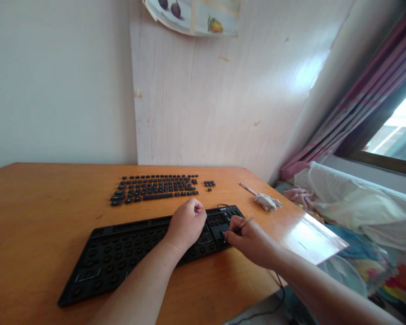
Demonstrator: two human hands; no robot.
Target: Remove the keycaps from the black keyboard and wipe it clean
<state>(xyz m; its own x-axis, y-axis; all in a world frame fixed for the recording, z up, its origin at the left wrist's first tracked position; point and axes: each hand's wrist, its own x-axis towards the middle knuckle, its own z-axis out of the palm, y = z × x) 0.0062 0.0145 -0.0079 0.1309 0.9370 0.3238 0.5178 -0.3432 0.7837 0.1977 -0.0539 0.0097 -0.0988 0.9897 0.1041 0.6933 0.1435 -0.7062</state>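
A black keyboard (118, 253) lies at an angle on the table, most of its keycaps off and round switch seats bare. My left hand (188, 221) is closed in a loose fist over its right-centre part; whatever the fingers may hold is hidden. Over the number pad, my right hand (242, 232) pinches a thin wire tool (249, 218), its fine wires sticking out above the fingers. A few keycaps still sit at the keyboard's upper right. Behind the keyboard, loose black keycaps (158, 196) lie in keyboard order, with a small separate group (209, 183) to their right.
A brush with a whitish cloth (268, 201) around one end lies at the right on the wooden table (47, 203). The keyboard's cable (283, 289) hangs over the front right edge. Fabric and bags (358, 216) are piled beside the table, below a curtained window.
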